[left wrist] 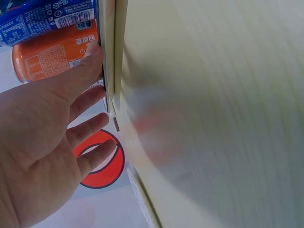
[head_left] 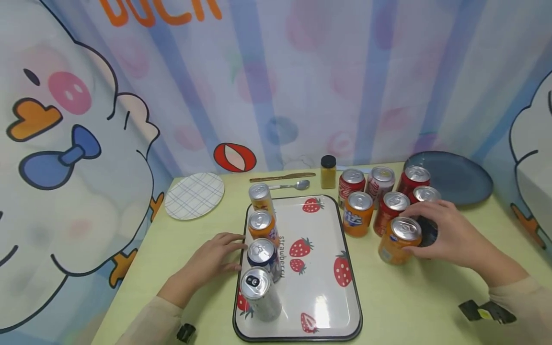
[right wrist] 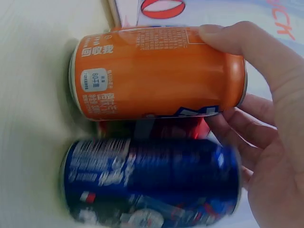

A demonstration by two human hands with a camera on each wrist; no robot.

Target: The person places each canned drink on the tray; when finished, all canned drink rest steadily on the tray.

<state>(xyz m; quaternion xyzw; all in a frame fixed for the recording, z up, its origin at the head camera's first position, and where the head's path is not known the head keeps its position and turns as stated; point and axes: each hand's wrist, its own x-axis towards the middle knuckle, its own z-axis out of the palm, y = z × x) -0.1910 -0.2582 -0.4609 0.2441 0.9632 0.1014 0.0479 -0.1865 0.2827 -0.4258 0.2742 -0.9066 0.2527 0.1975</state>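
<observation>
Orange cylindrical metal can (head_left: pixel 394 244), right of frame, pinched by the right hand (head_left: pixel 448 231)! A careless swing might topple the dark-blue metal can (right wrist: pixel 152 183) crowding it; left hand (head_left: pixel 211 258), fingers loose, beside the white strawberry-print tray (head_left: pixel 306 292), lower centre.

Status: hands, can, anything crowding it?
Right hand grips orange can. Left hand at left edge of tray, holding nothing. Blue can close beside gripped one.

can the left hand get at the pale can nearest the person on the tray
Probably yes: the left hand is beside the tray's left edge, its fingers hold no can, and no other can seems to stand between them and the pale can.
</observation>
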